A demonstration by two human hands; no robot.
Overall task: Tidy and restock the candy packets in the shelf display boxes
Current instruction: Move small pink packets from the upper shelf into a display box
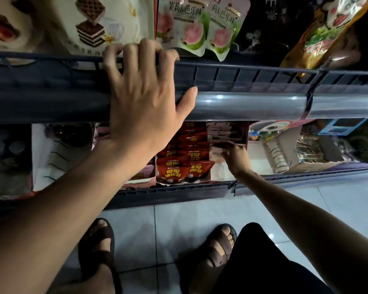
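Pinching grip: right hand (236, 159) holds dark candy packet (227, 132) by its lower edge, upright in lower-shelf display box (218, 174) beside red packets (185, 168), packet straight beyond fingertips; left hand (142, 98) hooks upper shelf rail (263, 81), farther away.

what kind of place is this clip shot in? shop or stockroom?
Most likely a small shop's snack aisle: guava-print pouches stand above a clear label rail on the shelf edge, and red candy packets fill an open display box below, over a tiled floor.
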